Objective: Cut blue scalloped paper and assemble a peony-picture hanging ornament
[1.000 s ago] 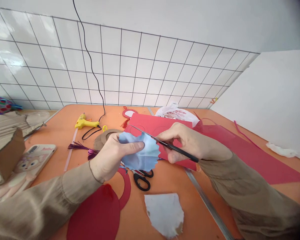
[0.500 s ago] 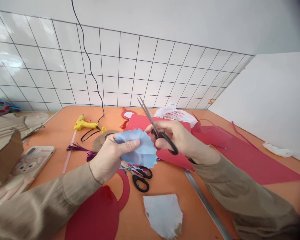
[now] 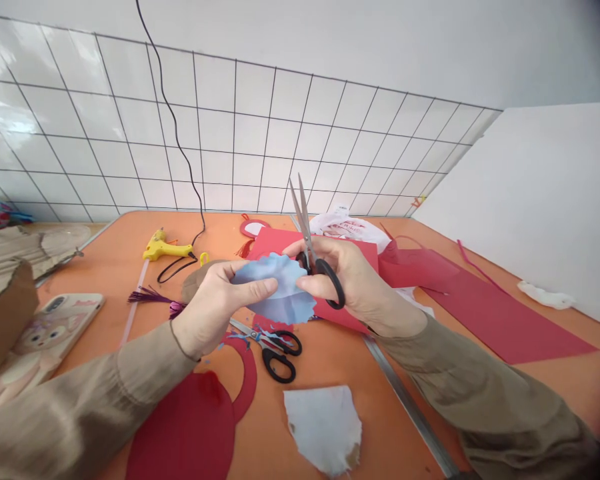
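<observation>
Blue scalloped paper [image 3: 283,287] above orange table [image 3: 115,267], pinched by left hand [image 3: 215,307], right hand [image 3: 350,280] at its 3 o'clock gripping scissors [image 3: 313,250] (blades up, 12 o'clock), spare scissors [image 3: 270,343] at 6 o'clock.

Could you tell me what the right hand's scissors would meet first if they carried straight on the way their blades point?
Probably the tiled wall: the scissors in the right hand point up and away, though depth is unclear.

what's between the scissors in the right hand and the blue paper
Nothing visible. The left hand pinches the blue paper above the table, and the right hand holds the scissors right beside its edge, blades pointing up and slightly apart. The right fingers touch the paper.
</observation>
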`<state>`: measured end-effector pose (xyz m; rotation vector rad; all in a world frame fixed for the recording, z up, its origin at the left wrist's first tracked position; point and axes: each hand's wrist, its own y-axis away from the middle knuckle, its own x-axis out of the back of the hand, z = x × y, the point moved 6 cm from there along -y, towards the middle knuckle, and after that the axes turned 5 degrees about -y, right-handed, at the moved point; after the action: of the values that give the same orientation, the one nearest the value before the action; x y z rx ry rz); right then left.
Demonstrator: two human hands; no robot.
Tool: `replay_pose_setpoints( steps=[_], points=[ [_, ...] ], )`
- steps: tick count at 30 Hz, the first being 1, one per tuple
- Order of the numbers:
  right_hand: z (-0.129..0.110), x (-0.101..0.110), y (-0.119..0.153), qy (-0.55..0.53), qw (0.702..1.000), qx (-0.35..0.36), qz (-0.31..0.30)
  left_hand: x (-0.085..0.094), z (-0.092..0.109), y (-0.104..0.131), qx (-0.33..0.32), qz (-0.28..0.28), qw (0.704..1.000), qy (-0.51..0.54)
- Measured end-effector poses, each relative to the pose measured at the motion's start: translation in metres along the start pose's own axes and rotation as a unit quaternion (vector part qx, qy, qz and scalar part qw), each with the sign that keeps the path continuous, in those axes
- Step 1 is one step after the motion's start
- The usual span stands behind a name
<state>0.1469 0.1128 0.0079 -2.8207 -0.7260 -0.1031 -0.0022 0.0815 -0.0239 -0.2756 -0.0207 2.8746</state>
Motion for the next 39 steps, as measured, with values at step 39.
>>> replay_pose_setpoints(
  steps=[39],
  points=[
    [0.001, -0.007, 0.007, 0.022, 0.999, -0.001, -0.042, -0.001, -0.004, 0.001, 0.032, 0.03, 0.999, -0.03]
  ],
)
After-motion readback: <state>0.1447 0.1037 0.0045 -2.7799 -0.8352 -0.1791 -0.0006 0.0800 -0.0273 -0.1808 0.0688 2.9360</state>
